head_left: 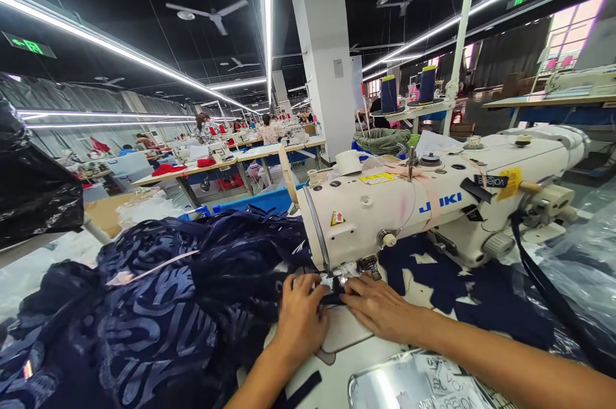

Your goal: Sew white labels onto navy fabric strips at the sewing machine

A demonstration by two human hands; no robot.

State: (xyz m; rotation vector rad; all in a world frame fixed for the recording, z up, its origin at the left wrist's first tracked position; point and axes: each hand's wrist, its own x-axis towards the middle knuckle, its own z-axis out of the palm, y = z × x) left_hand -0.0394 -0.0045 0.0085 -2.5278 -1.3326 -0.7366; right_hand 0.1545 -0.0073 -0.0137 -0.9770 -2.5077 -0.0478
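Note:
A white JUKI sewing machine [366, 216] stands in front of me, its head above both hands. My left hand [303, 313] is left of the presser foot, fingers bent over a dark navy strip of fabric. My right hand [378, 303] lies close to the right of the foot, its fingertips pressed together on the same fabric [332, 296]. The needle point is hard to make out between the fingers. A large heap of navy patterned garments [158, 306] spreads left of my left hand and reaches the machine head.
Navy cut pieces [481, 306] lie under the machine arm at right. A silver tray-like plate [409, 383] sits on the near table. Clear plastic [587, 248] is at far right, a black plastic bag [33, 184] at left. Thread cones [427, 85] stand behind. Other people work farther back.

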